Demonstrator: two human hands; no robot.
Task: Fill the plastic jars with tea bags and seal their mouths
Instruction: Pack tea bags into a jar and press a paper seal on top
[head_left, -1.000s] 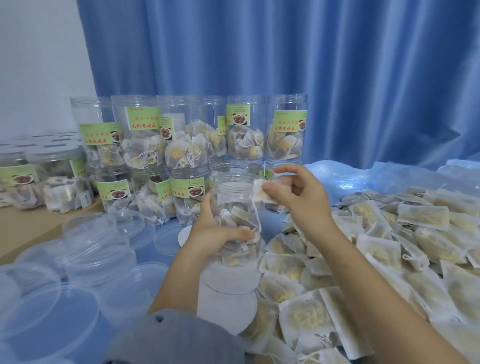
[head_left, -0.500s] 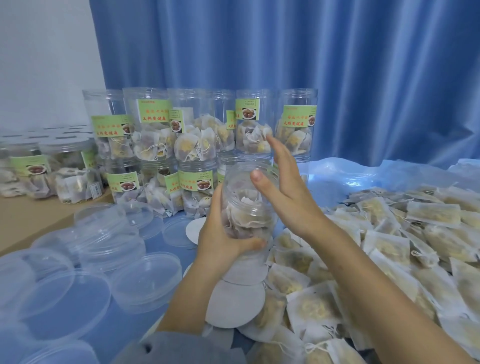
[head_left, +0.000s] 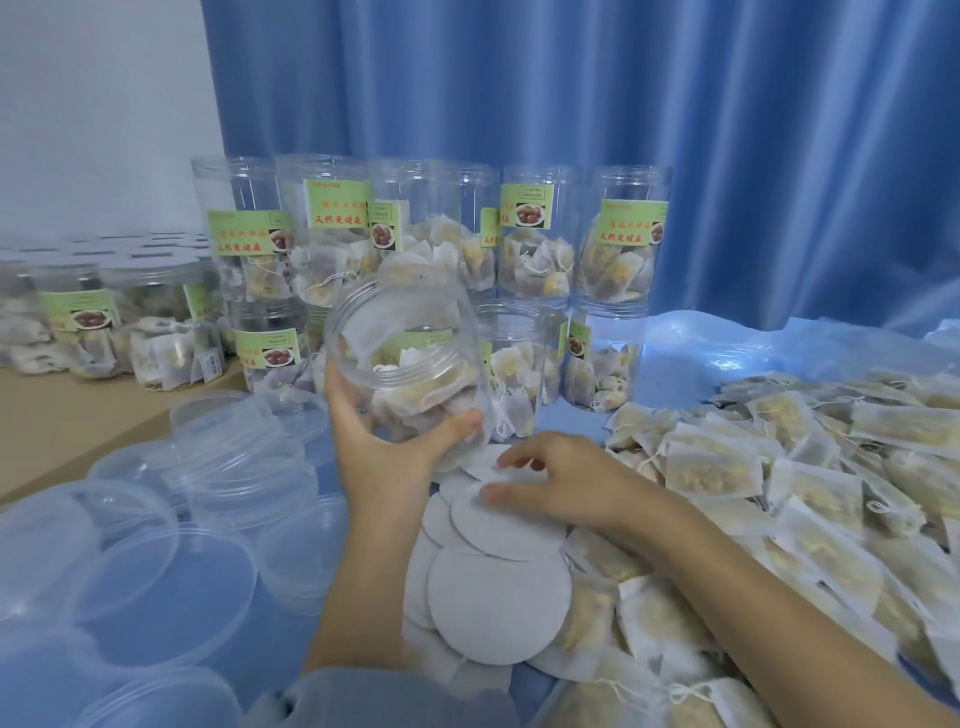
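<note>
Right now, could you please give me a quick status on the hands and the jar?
Left hand grips open jar, tilted, part full of tea bags. Right hand fingering top seal disc on stack. Nothing in the way; mouth not yet sealed.

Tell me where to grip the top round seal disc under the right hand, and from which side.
Pinch the top seal disc at its far rim, where the right hand fingertips already rest. It lies flat, overlapping other discs, so only an edge can likely be lifted. Come from above and slide it toward you to free that rim.
</note>
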